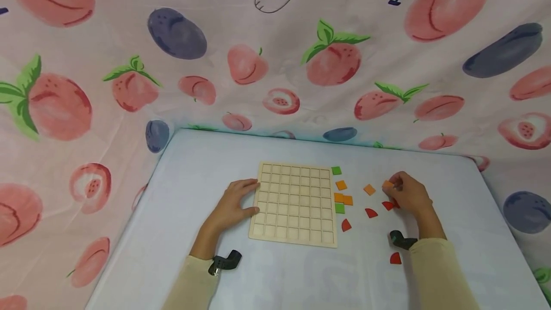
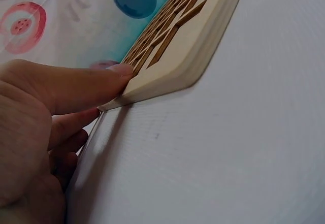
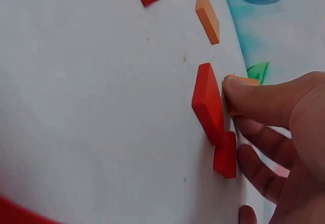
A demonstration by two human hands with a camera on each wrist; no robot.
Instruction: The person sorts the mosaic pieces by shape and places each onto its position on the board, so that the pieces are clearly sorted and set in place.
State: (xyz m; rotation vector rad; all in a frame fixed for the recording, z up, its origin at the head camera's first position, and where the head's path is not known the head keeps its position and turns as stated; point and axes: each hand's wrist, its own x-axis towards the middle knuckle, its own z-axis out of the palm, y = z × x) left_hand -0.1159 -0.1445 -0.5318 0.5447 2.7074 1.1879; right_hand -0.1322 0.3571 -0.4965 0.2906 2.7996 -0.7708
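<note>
My left hand [image 1: 230, 206] rests at the left edge of a wooden grid board [image 1: 255, 224], its thumb and fingers spread along that edge. In the left wrist view the thumb [image 2: 96, 88] lies on the board's rim [image 2: 167, 76]. To the right of the board, my right hand [image 1: 408, 193] pinches an orange square tile [image 1: 387, 184] between thumb and fingers. Close to that hand lie red quarter-circle pieces [image 3: 207, 102], with another red piece [image 3: 226, 155] right beside the fingers. A second orange square [image 1: 369, 189] sits just left of the pinched one.
Along the board's right side are green squares [image 1: 336, 170] and several orange squares [image 1: 341, 185]. Other red pieces [image 1: 346, 225] lie lower down, one red piece [image 1: 395, 258] near the right sleeve. A fruit-print cloth [image 1: 280, 75] hangs behind the white table [image 1: 172, 195].
</note>
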